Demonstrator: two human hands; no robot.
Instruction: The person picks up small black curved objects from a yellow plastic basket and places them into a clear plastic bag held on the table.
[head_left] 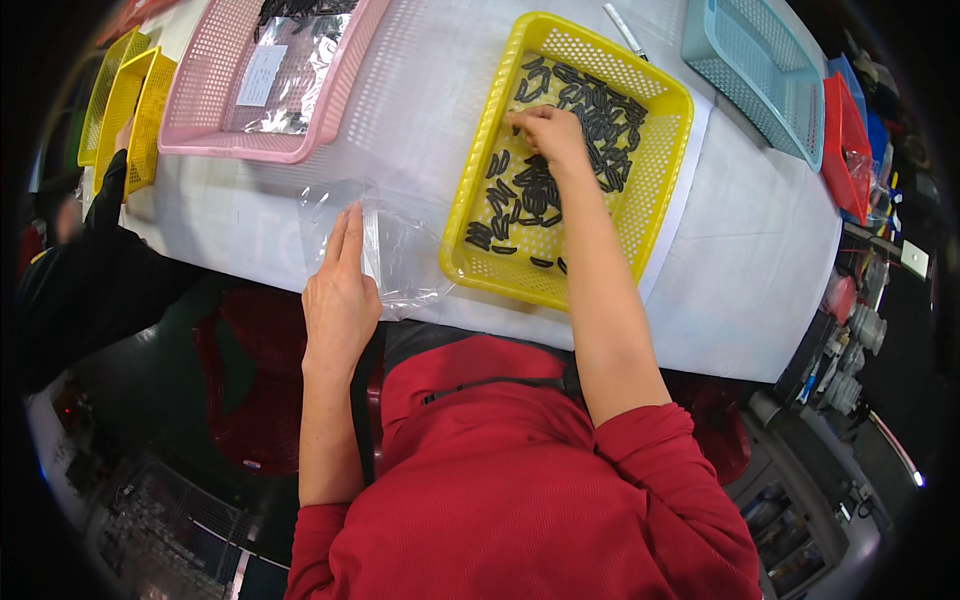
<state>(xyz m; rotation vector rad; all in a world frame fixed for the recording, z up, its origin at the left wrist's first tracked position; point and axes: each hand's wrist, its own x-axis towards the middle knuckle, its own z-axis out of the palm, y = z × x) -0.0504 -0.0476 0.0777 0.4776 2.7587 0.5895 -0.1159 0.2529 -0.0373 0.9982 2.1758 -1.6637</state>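
Observation:
My left hand (342, 300) lies over a clear plastic bag (410, 265) near the table's front edge, fingers stretched forward against it. A white label or strip (371, 240) shows on the bag beside the fingertips. In the yellow basket (455, 220), my right hand (550, 135) reaches down at the left side, with thumb and fingers pinched together. What they hold is too small to make out. Many small black curved pieces (605, 130) are scattered over the basket's bottom, some hidden under my right hand and forearm.
A pink basket (300, 150) at the back left holds a bagged batch of black pieces with a white label (262, 75). A marker (625, 30) lies behind the yellow basket. Blue (760, 110) and red (845, 150) baskets stand right. At far left another person's sleeve (105, 200) reaches toward yellow baskets (150, 120).

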